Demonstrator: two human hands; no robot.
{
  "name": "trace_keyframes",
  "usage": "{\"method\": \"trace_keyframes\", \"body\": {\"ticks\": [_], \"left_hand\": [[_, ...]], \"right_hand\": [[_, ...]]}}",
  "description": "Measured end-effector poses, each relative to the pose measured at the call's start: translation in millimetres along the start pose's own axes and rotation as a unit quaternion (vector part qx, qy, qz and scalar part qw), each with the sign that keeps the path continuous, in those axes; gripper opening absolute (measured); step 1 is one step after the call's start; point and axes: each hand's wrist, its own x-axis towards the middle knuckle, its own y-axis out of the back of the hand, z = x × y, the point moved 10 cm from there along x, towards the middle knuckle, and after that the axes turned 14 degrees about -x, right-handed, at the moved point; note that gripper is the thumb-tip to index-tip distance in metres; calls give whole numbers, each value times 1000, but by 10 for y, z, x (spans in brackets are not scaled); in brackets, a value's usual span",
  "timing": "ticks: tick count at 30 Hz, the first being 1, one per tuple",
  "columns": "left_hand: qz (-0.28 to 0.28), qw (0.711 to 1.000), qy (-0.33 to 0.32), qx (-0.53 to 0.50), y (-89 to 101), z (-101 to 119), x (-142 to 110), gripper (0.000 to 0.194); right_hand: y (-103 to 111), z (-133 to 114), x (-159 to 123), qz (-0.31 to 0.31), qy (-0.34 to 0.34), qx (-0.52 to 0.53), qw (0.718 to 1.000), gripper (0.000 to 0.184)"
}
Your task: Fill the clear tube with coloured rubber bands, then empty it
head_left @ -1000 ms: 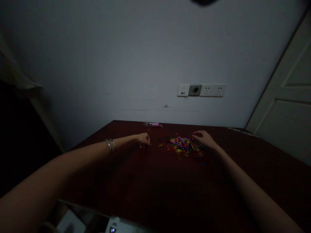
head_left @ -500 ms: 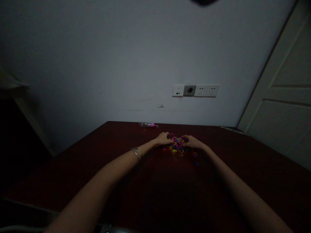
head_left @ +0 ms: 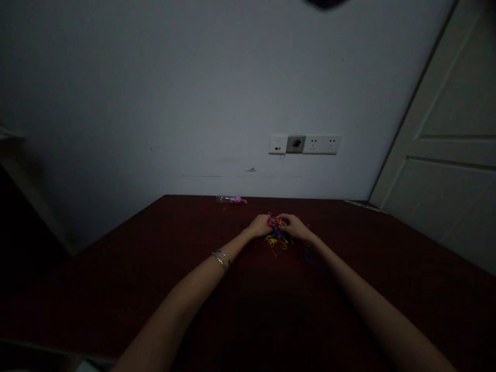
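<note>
A small heap of bright rubber bands (head_left: 277, 233), in pink, yellow, blue and other colours, lies on the dark red table (head_left: 248, 299). My left hand (head_left: 260, 226) presses in from the left, its fingers curled round part of the heap. From the right my right hand (head_left: 293, 227) closes on the other side, thumb and fingers bent over the bands. Bands show in the narrow gap between both hands, and some fingertips are hidden among them. A few loose bands lie in front of the heap and beside my right hand. A silver bangle is on my left wrist.
A clear bottle with a pink cap (head_left: 229, 199) and a loop lies at the table's back edge, left of the hands. Behind is a pale wall with a socket panel (head_left: 305, 144). A panelled door (head_left: 445, 155) stands at right.
My hands have come closer together, squeezing the heap into a narrower bunch between them. The whole view has shifted slightly.
</note>
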Motion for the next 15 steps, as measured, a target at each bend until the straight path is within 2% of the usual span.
{"method": "trace_keyframes", "body": {"ticks": [3,6,11,13,15], "left_hand": [[15,1000,-18,-10,105,-23,-24,24],[33,999,-28,-23,287,-77,-57,24],[57,997,-4,-46,616,-232,-122,28],[54,997,0,-57,674,-249,-150,28],[30,997,2,-76,650,-233,-177,27]], "right_hand": [[30,-50,26,24,-3,52,998,25],[91,-150,54,49,9,93,994,19],[188,-366,79,47,25,144,988,29],[231,-425,83,36,27,169,985,33],[279,-424,88,24,17,187,982,36]]}}
